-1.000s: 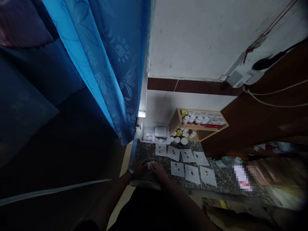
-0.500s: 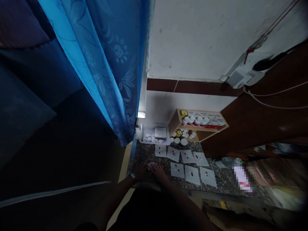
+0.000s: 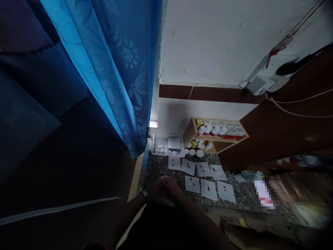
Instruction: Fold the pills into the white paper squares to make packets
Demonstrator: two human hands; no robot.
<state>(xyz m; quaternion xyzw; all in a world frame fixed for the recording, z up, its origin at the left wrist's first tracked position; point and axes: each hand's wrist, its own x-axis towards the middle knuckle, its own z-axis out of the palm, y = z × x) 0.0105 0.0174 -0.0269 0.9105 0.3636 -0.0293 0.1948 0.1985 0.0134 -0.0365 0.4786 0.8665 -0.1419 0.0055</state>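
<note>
At the left end of the speckled counter, my left hand (image 3: pixel 154 186) and my right hand (image 3: pixel 172 186) meet at the fingertips. Between them they pinch a small white folded paper (image 3: pixel 163 177), mostly covered by the fingers. To the right of my hands, several square white papers (image 3: pixel 192 184) lie flat in two rows, with small dark and pale pills on them. Beyond my hands, a clear plastic tray (image 3: pixel 154 153) holds small folded white packets (image 3: pixel 163 150) and a stack of white paper squares (image 3: pixel 174 143).
A wooden shelf (image 3: pixel 218 138) holds white bottles and boxes behind the papers, with several white-capped jars (image 3: pixel 199 153) before it. A plastic bottle (image 3: pixel 248 174) lies to the right beside a blurred-out item. A blue curtain (image 3: pixel 125 69) hangs at left.
My fingers have drawn closer together over the folded paper, and less of it shows. The papers with pills, the tray and the bottles stay where they were; the view has shifted slightly.
</note>
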